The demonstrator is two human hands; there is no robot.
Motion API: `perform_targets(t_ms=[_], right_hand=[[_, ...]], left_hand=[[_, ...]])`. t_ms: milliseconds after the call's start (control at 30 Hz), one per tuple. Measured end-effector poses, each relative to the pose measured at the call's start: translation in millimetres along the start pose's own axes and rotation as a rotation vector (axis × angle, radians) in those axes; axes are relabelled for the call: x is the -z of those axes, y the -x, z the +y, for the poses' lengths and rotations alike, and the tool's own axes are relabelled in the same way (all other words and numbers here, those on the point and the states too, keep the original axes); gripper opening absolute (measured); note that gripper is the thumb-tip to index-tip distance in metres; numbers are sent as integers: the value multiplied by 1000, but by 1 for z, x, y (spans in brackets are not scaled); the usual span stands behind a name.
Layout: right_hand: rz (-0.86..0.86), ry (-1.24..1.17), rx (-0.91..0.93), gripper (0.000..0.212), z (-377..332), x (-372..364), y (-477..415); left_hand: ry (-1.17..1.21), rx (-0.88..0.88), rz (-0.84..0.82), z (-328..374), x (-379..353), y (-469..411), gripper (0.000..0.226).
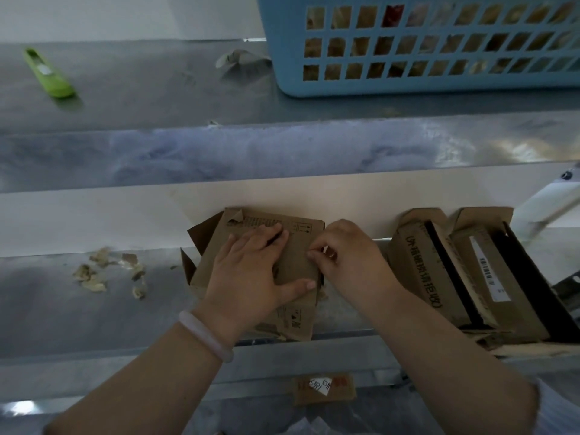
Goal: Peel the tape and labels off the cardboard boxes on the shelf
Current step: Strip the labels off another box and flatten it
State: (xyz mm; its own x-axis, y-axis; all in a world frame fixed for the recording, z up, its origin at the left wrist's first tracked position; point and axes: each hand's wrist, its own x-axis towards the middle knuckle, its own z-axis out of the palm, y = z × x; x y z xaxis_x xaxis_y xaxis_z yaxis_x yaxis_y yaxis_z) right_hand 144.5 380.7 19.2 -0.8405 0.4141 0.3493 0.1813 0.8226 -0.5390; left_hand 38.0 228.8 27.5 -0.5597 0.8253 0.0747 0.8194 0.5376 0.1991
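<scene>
Metal shelf (pixel 94 309) is taken as reference. The flattened cardboard box (pixel 292 265) is laid at its middle front, long axis running front to back. The box is pinned flat by the left hand (pixel 251 271), fingers spread open on top, nothing gripped. At the box's right edge the right hand (pixel 348 262) is pinched shut, apparently on a small tape tab (pixel 326 250); blurred, not certain. That edge is reached soonest by the right hand. Peeled scraps (pixel 106 271) are scattered left of the box; two more boxes (pixel 464 271) are stood right.

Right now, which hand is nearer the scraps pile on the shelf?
Left. The left hand lies flat on the box, just right of the scraps; the right hand picks at the box's far edge.
</scene>
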Motion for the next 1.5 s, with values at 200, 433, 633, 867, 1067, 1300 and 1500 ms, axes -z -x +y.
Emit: perform_targets(t_ms=[200, 433, 633, 867, 1067, 1300, 1500], right_hand=[[19, -145, 52, 6, 5, -5, 8], [68, -654, -272, 9, 14, -8, 38], [144, -1321, -700, 10, 12, -9, 46], [72, -1336, -964, 19, 3, -24, 43], [66, -1236, -929, 18, -1, -31, 41], [174, -1511, -855, 13, -11, -18, 29], [96, -1518, -893, 4, -14, -13, 15]], left_hand=[[26, 17, -13, -2, 2, 0, 113], [27, 15, -27, 0, 2, 1, 109], [49, 9, -41, -2, 6, 1, 109], [77, 8, -8, -1, 6, 4, 105], [96, 48, 12, 8, 11, 6, 102], [73, 89, 15, 16, 6, 10, 85], [24, 156, 3, 24, 5, 18, 90]])
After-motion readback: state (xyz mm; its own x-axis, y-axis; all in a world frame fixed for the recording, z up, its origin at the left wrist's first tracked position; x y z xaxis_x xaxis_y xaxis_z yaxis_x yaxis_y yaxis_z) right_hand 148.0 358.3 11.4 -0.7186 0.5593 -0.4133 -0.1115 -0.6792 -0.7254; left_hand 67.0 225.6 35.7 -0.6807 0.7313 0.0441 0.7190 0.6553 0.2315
